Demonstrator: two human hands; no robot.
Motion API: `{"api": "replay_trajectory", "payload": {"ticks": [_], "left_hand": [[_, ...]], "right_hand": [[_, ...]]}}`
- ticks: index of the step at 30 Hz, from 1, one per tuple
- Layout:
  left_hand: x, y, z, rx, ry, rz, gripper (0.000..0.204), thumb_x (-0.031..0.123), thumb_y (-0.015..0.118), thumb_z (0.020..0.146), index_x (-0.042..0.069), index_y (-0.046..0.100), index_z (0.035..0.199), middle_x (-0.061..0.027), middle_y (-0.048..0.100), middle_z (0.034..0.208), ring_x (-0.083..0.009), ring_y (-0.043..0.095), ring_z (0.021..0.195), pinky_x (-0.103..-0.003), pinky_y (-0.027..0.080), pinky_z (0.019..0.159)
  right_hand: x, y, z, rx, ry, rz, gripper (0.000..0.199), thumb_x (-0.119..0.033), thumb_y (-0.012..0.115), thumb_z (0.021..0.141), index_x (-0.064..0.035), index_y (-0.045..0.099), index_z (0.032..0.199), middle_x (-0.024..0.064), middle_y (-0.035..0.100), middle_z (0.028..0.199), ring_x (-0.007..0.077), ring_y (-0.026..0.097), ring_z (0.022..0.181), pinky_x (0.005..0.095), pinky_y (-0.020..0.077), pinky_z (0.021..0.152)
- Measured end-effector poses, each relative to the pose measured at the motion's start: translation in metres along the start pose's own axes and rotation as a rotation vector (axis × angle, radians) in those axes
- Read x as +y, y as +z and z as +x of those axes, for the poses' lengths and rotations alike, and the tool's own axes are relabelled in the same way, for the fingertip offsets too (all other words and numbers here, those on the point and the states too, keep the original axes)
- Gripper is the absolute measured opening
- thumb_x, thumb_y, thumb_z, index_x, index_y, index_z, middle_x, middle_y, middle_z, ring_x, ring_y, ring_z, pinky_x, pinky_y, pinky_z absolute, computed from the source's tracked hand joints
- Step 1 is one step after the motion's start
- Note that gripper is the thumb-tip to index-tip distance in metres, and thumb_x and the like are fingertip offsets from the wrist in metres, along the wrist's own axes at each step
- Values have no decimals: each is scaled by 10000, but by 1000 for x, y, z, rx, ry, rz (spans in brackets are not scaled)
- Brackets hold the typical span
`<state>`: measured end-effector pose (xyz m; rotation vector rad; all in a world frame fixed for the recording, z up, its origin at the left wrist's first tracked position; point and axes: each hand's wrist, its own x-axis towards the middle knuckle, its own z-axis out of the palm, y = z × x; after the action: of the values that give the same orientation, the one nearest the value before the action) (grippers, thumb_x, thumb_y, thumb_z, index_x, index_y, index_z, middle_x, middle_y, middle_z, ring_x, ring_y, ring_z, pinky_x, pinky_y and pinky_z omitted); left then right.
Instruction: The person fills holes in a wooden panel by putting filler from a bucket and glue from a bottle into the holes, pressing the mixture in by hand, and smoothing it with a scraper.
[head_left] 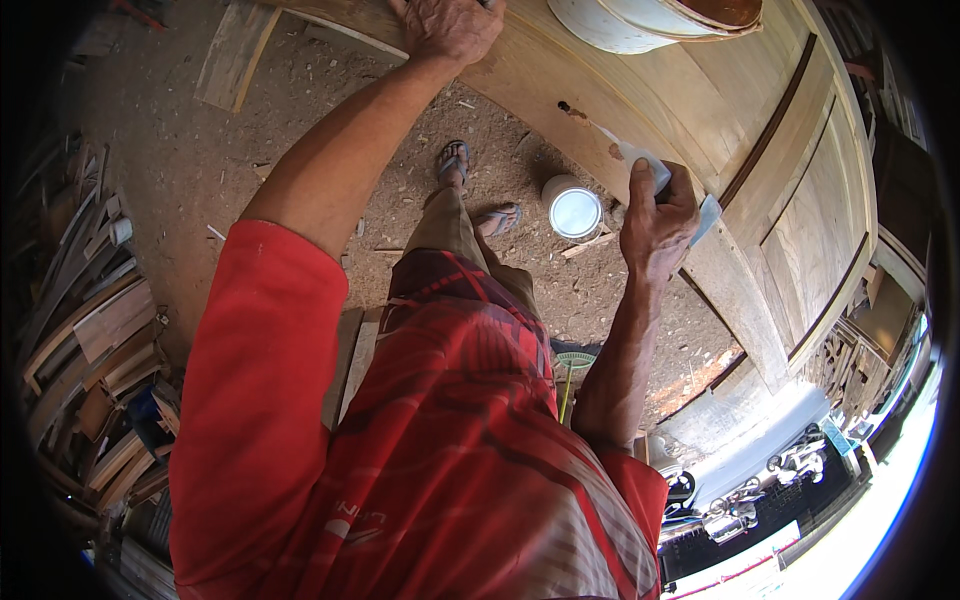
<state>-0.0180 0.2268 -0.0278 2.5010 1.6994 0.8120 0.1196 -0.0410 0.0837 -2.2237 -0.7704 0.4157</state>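
My right hand (662,215) is closed around a flat, pale grey scraper-like piece (645,165), the thumb pressed on its face. A light blue end (707,220) sticks out past the fingers. It lies over the near rail of a large wooden door panel (545,75), beside a small dark hole (570,108) with brown smears. At the top edge, my left hand (452,28) rests on the same panel, fingers curled and partly cut off by the picture's edge; a bit of something dark shows by them.
A white bucket (615,25) with brown material inside stands on the panel. On the dirt floor below is a lidded can (575,212), near my sandalled feet. Wood offcuts (110,340) are piled at the left. Metal machine parts (735,510) lie at the lower right.
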Motion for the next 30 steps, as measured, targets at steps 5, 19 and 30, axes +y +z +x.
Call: {"api": "replay_trajectory", "payload": {"ticks": [5,19,30], "left_hand": [[2,-2,1,-6,-6,3,572,318,652,905,-53,564,1332,-265,558,1410,-434,405,1446,-606,230,1230],[2,-1,0,-2,-8,2,567,318,655,908,-47,563,1331,-257,557,1409,-426,410,1442,-611,240,1219],[1,-1,0,-2,-2,9,562,320,650,909,-46,563,1327,-255,557,1408,-425,408,1443,-608,234,1224]], "right_hand": [[3,-1,0,-6,3,-13,249,-238,732,953,11,712,950,23,599,665,87,511,603,304,422,560],[7,-6,-1,-26,56,-12,275,-259,727,955,15,722,971,47,634,690,102,551,627,313,458,590],[0,-6,-2,-35,32,-12,274,-257,728,959,17,723,959,47,634,680,99,556,623,310,459,582]]}}
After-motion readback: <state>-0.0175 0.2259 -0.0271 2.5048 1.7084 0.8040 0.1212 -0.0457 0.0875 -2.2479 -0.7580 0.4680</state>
